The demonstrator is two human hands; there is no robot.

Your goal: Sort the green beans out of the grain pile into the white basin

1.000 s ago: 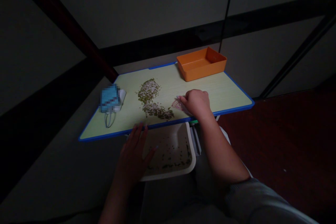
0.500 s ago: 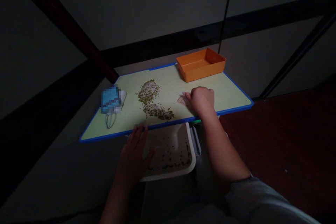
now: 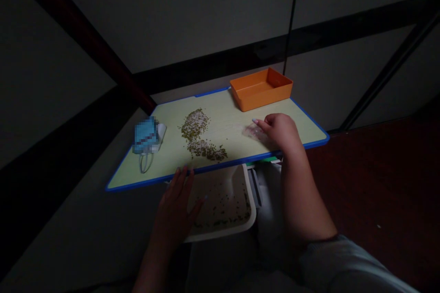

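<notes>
My right hand [image 3: 280, 132] is closed above the right part of the folding table [image 3: 165, 146]. Under its fingers shows a blurred, see-through pinkish piece [image 3: 252, 132], held low at the tabletop; its exact kind cannot be made out. To the left lies a curved spread of small green and whitish grains [image 3: 195, 128], reaching toward the front edge. My left hand [image 3: 175, 206] is open, fingers spread, over the left side of a pale tray [image 3: 252, 213] below that edge. Its fingertips are near the blue table rim. Dark bits are scattered inside the tray.
An orange rectangular bin [image 3: 263, 96] stands at the back right of the table. On the left lie a blurred-out blue item [image 3: 146, 135] with a looped cord and a white object [image 3: 161, 132] beside it. A wall rises behind. Something green [image 3: 263, 162] shows under the front edge.
My right hand has moved a little to the right, with the see-through piece moving along under it. My left hand stays at the tray. The view has shifted slightly.
</notes>
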